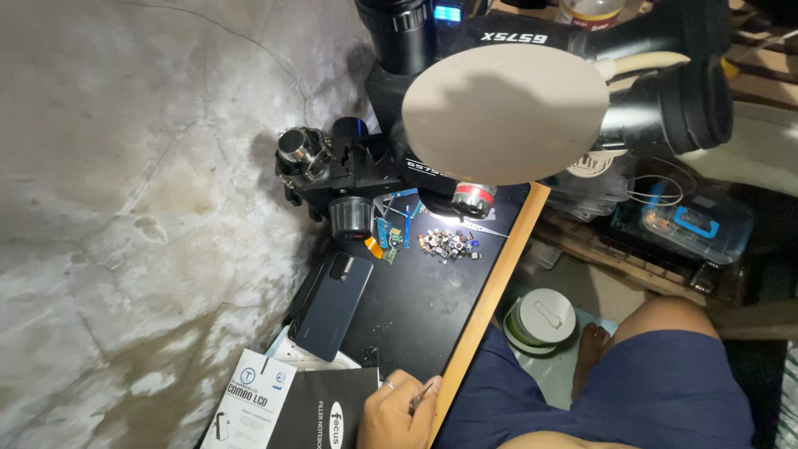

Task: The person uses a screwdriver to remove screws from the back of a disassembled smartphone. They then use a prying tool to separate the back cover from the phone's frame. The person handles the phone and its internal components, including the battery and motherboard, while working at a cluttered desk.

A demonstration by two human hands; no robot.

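My left hand [392, 414] rests at the near edge of a black work mat [416, 316], a ring on one finger. It is closed on a thin metal tool [421, 397], probably tweezers. A dark blue phone [334, 304] lies face down on the mat, a little beyond the hand. Farther off, small blue circuit boards [391, 234] and a pile of tiny metal parts [449, 244] sit under the lit lens of a black microscope [391, 166]. My right hand is out of sight.
A white box [249, 401] and a black booklet [320, 414] lie beside my hand. The table's wooden edge [492, 287] runs diagonally. A round white lidded container [542, 320] and a blue clear plastic box [697, 223] sit lower right, beside my knee. A rough concrete wall [125, 208] fills the left.
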